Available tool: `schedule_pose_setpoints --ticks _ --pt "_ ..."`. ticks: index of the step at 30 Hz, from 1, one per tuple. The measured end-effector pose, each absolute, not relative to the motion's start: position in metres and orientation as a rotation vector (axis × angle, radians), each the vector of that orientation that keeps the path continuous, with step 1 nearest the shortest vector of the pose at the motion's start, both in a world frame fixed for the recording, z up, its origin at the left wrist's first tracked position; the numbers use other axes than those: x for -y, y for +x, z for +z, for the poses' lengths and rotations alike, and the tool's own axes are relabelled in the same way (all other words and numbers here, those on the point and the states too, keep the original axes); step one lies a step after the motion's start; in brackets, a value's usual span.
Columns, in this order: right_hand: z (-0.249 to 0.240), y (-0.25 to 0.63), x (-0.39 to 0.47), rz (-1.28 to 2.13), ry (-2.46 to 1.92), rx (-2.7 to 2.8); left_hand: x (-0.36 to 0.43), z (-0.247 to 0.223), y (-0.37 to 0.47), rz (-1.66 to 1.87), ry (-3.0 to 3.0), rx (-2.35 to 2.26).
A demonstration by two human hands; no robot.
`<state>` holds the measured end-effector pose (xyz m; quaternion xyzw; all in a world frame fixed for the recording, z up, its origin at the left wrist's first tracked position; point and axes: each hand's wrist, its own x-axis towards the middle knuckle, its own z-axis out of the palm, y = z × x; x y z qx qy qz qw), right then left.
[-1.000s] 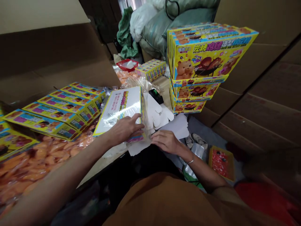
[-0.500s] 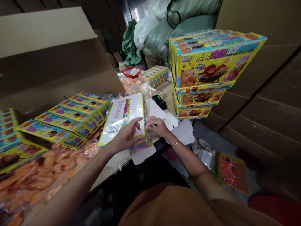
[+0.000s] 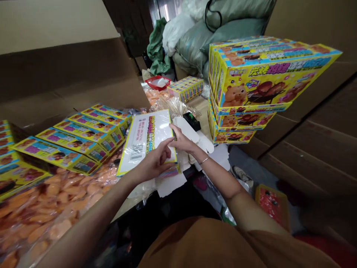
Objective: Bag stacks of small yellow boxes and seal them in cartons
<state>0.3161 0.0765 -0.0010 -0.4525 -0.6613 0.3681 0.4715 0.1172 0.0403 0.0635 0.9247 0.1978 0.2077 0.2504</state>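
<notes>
A flat cardboard box (image 3: 136, 136) with a white printed underside and yellow edges lies before me, under shiny clear film. My left hand (image 3: 158, 158) rests at its near right corner, index finger stretched and thumb apart, the other fingers curled. My right hand (image 3: 182, 140) touches the box's right edge with a finger extended over the top; its lower fingers are partly hidden. The two hands meet at the fingertips. Beside the box, white card flaps (image 3: 205, 141) and a black tape dispenser (image 3: 192, 121) with a green part lie on the table.
Printed yellow boxes (image 3: 253, 85) are stacked at the right. More boxes (image 3: 72, 139) stand left on bagged orange pieces (image 3: 64, 197), before a large open carton (image 3: 69, 78). A red basket (image 3: 158, 82) and stuffed sacks (image 3: 192, 42) are behind. A yellow tray (image 3: 272, 204) sits on the floor.
My right hand has gone from a pinch beside the box's edge to a finger stretched over its top. My left hand has shifted slightly down. The camera view has moved a little.
</notes>
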Motion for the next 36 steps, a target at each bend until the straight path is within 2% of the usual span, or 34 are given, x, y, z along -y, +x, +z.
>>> schedule_pose_setpoints --ticks 3,6,9,12,15,17,22,27,33,36 --pt "0.004 0.315 -0.076 0.887 -1.139 1.631 -0.003 0.051 0.103 0.884 2.769 -0.714" --pt "0.018 0.322 -0.075 0.761 -1.312 1.728 0.054 0.014 0.086 1.287 2.932 -1.218" --pt "0.04 0.319 -0.069 0.445 -1.417 1.848 0.088 -0.037 0.07 1.259 2.816 -1.725" --pt "0.066 0.294 -0.054 0.214 -1.147 2.136 0.085 -0.071 0.05 1.276 2.751 -1.909" --pt "0.085 0.253 -0.042 0.332 -0.733 2.556 0.071 -0.078 0.028 1.39 2.74 -1.718" --pt "0.091 0.232 -0.041 0.371 -0.614 2.728 0.064 -0.075 0.016 1.52 2.655 -1.495" --pt "0.092 0.225 -0.046 0.341 -0.503 2.967 0.053 -0.065 -0.002 1.835 1.921 -1.229" --pt "0.08 0.224 -0.037 0.173 -0.712 2.835 0.033 -0.044 -0.017 1.787 1.955 -1.206" --pt "0.078 0.227 -0.037 0.369 -0.622 2.673 0.022 -0.028 -0.014 1.565 1.874 -0.999" --pt "0.084 0.219 -0.037 0.309 -0.554 2.796 0.026 -0.03 -0.009 1.519 1.915 -0.949"
